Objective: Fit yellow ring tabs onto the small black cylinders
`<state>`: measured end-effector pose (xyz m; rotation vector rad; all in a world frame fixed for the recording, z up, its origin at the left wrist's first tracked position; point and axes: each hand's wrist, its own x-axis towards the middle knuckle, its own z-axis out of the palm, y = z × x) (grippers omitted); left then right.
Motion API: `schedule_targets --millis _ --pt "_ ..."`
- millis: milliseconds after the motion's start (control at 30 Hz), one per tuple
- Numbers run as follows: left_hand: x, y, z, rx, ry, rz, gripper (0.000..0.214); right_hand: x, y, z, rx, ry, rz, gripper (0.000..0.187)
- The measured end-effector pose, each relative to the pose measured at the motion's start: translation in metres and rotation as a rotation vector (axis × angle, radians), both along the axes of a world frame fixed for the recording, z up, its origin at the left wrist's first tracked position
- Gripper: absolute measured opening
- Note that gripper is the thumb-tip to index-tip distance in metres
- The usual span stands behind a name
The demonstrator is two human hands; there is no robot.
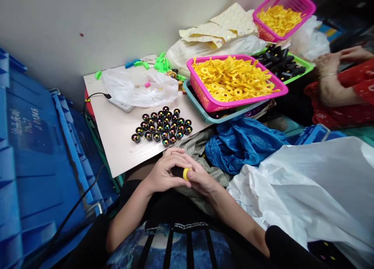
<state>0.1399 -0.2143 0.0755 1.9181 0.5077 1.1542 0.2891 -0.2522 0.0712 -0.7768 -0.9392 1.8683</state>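
Left hand (163, 172) holds a black piece (177, 172) near crowded black cups (166, 127).

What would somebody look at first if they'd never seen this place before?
Probably the bright pink basket heaped with yellow pieces, just right of the tabletop's cluster of little black cups with colourful dots inside. Then perhaps the small black-and-yellow piece near the middle of the picture, held between the person's left hand and right hand.
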Motion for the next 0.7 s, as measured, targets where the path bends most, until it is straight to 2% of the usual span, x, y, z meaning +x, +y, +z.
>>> schedule_targets --millis 67,100,133,200,233,267,333,400,500,567,700 --pt "0.002 -0.002 0.001 0.062 0.028 0.029 0.039 0.009 -0.001 -0.002 0.077 -0.114 -0.089 0.066" --pt "0.001 -0.003 -0.001 0.078 0.047 0.091 0.04 0.018 0.0 -0.004 0.129 -0.212 -0.178 0.062" --pt "-0.002 -0.004 -0.005 0.065 0.068 0.197 0.038 0.03 0.002 -0.007 0.18 -0.328 -0.281 0.058" --pt "-0.014 -0.002 -0.017 -0.075 0.138 0.524 0.028 0.062 0.007 -0.015 0.257 -0.591 -0.463 0.055" --pt "-0.022 0.0 -0.024 -0.185 0.193 0.708 0.024 0.079 0.01 -0.022 0.276 -0.732 -0.481 0.059" --pt "-0.032 0.003 -0.031 -0.297 0.278 0.879 0.024 0.095 0.013 -0.03 0.278 -0.893 -0.43 0.063" --pt "-0.049 0.011 -0.044 -0.436 0.504 1.073 0.024 0.12 0.016 -0.05 0.219 -1.231 -0.212 0.067" --pt "-0.059 0.02 -0.052 -0.47 0.71 1.118 0.027 0.133 0.016 -0.071 0.172 -1.492 -0.09 0.063" --pt "-0.06 0.032 -0.056 -0.458 0.904 1.125 0.032 0.131 0.015 -0.092 0.217 -1.564 -0.061 0.051" --pt "-0.055 0.04 -0.057 -0.458 0.991 1.133 0.033 0.123 0.014 -0.095 0.267 -1.505 -0.078 0.047" --pt "-0.05 0.051 -0.058 -0.464 1.081 1.131 0.035 0.113 0.017 -0.088 0.301 -1.471 -0.153 0.045"
